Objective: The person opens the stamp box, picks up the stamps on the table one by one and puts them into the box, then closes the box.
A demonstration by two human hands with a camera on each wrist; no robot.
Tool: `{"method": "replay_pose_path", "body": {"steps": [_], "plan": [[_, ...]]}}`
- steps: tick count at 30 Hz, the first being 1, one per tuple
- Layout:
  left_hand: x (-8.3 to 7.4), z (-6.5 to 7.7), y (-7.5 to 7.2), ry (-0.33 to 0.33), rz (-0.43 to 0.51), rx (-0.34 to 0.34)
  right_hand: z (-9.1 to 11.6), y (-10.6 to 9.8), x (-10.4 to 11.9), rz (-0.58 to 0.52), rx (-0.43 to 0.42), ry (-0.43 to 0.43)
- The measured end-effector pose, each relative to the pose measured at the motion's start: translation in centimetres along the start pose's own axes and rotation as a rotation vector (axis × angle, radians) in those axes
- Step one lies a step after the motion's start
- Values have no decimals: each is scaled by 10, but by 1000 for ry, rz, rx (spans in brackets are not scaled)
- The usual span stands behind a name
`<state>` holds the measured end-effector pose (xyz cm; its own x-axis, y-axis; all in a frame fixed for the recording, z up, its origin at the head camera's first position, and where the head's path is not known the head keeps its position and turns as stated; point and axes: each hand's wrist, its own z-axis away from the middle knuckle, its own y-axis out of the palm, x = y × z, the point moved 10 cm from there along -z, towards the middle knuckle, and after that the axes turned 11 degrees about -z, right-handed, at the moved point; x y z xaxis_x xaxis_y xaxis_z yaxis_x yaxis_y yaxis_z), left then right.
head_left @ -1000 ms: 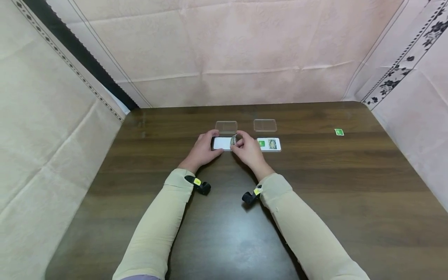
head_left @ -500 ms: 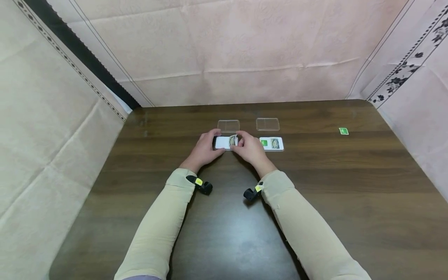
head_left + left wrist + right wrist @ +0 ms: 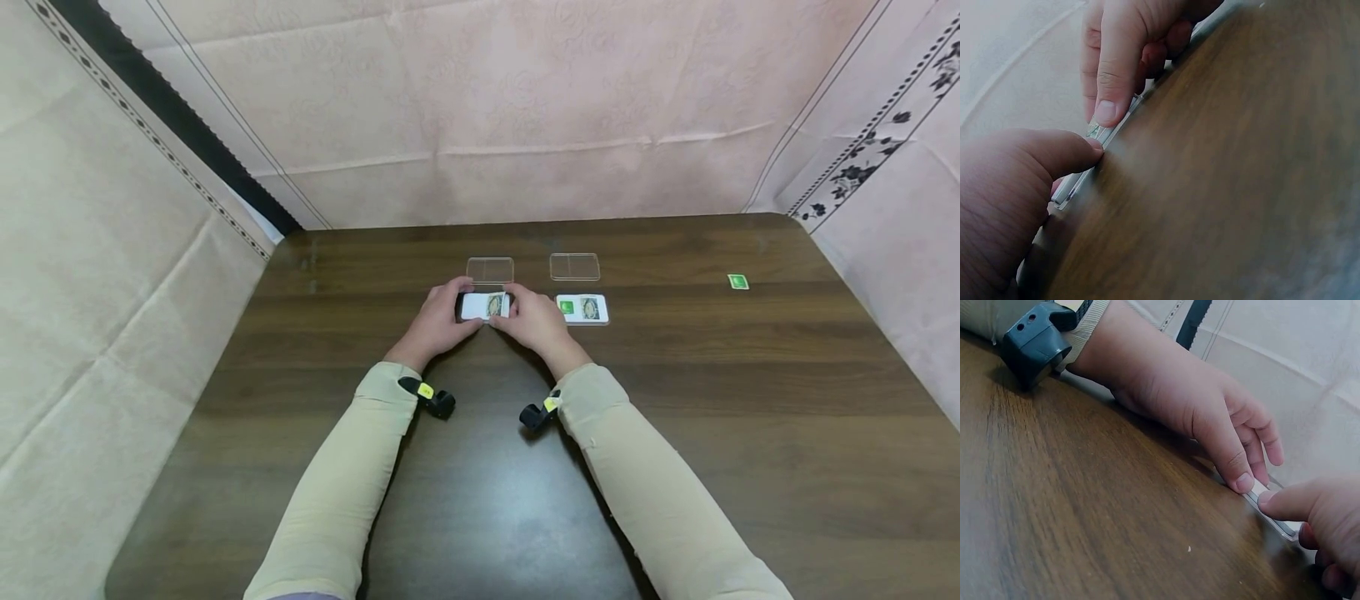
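In the head view a small white flat case (image 3: 473, 307) with a dark left edge lies on the table. My left hand (image 3: 440, 319) grips its left part, thumb on the near edge and fingers at the far edge. On the case's right half lies a small card (image 3: 495, 305) with an oval picture. My right hand (image 3: 536, 321) holds this card by its near and far edges. The left wrist view shows the right thumb (image 3: 1110, 103) close to the left one, at the case's near edge. Part of the case's right end is hidden by the right hand.
Just right of the hands lies a second white case (image 3: 582, 309) with a green square and an oval picture. Two clear plastic lids, a left lid (image 3: 490, 270) and a right lid (image 3: 574, 267), lie behind. A green square card (image 3: 738, 282) lies far right on the table (image 3: 675, 375).
The oval-picture card, bent up in the right fingers a second ago, now lies nearly flat on the white case. My right thumb has shifted slightly left; the left hand keeps its grip.
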<state>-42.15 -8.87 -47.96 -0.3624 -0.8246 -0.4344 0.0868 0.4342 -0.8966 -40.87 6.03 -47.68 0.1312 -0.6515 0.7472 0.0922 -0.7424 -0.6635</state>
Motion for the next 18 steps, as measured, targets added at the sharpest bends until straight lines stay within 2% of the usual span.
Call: {"method": "replay_pose_path", "body": {"steps": [12, 18], "plan": [[-1, 2, 0, -9, 5, 7, 1, 1, 0, 14, 13, 1], [-1, 1, -1, -4, 5, 6, 2, -2, 1, -38, -22, -14]]}}
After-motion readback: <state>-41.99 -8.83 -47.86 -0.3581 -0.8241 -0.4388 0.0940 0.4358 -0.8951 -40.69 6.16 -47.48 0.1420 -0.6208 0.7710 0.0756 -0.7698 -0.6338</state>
